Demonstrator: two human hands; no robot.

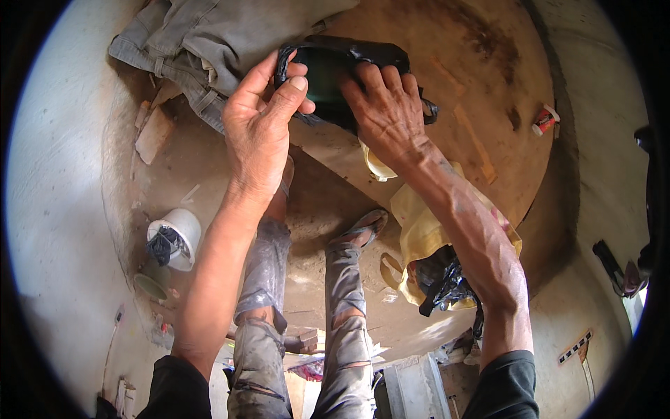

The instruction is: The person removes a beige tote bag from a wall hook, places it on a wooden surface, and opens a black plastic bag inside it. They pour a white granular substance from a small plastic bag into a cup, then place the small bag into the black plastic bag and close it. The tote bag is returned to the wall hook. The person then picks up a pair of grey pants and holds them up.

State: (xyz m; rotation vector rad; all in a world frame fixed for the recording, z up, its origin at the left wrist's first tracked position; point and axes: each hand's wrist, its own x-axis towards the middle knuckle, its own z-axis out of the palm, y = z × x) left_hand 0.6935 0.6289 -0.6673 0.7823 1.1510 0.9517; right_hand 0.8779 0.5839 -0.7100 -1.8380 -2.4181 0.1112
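Out in front of me, a black plastic bag (377, 53) is held up with its mouth spread and a dark greenish inside showing. My left hand (259, 119) pinches the bag's left rim between thumb and fingers. Across the bag's right side lies my right hand (387, 112), its fingers curled, with the fingertips hidden in or behind the plastic. Whether anything is inside the bag is too dark to make out. Just below the right hand, a cream-coloured cup-like container (377, 166) is partly covered by the wrist.
Grey jeans (209, 49) lie beyond my left hand. Under my right forearm stands a yellow sack (419, 223) with black plastic (447, 279) in it. A white bucket (183, 234) lies tipped at left, near a broken brick (155, 134). A small red-and-white packet (545, 120) sits far right.
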